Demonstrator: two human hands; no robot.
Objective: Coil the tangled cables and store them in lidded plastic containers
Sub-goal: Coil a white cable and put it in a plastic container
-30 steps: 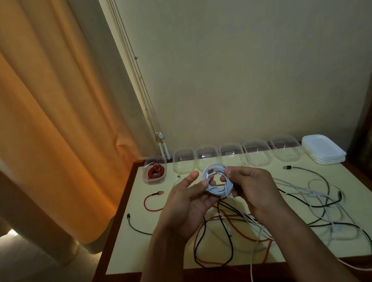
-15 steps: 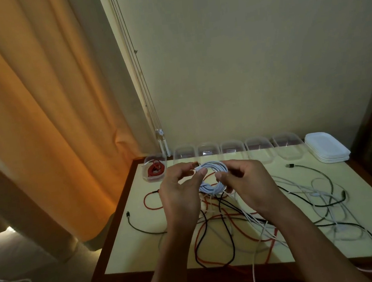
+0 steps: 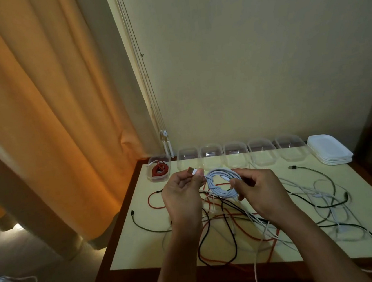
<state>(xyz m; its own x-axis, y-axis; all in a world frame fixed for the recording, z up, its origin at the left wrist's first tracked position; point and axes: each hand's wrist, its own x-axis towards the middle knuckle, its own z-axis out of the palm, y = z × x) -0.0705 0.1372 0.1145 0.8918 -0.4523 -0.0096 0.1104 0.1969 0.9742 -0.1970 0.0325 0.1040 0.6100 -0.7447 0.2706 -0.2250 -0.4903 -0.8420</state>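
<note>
A coiled white cable (image 3: pixel 222 183) hangs in the air above the table, between my two hands. My left hand (image 3: pixel 183 197) pinches the cable's plug end (image 3: pixel 192 171) between thumb and fingers. My right hand (image 3: pixel 258 190) grips the coil's right side. Below them lies a tangle of red, black and white cables (image 3: pixel 230 225) on the yellow table (image 3: pixel 145 248). Along the far edge stands a row of clear plastic containers (image 3: pixel 236 156). The leftmost container (image 3: pixel 159 168) holds a coiled red cable.
A stack of white lids (image 3: pixel 329 152) sits at the table's far right corner. More black and white cables (image 3: pixel 324 197) sprawl across the right half. An orange curtain (image 3: pixel 39 110) hangs left of the table, blind cords (image 3: pixel 165 140) at the corner.
My left hand has moved from cradling the coil to pinching the plug end, drawn out to the coil's left. The right hand has kept hold of the coil.
</note>
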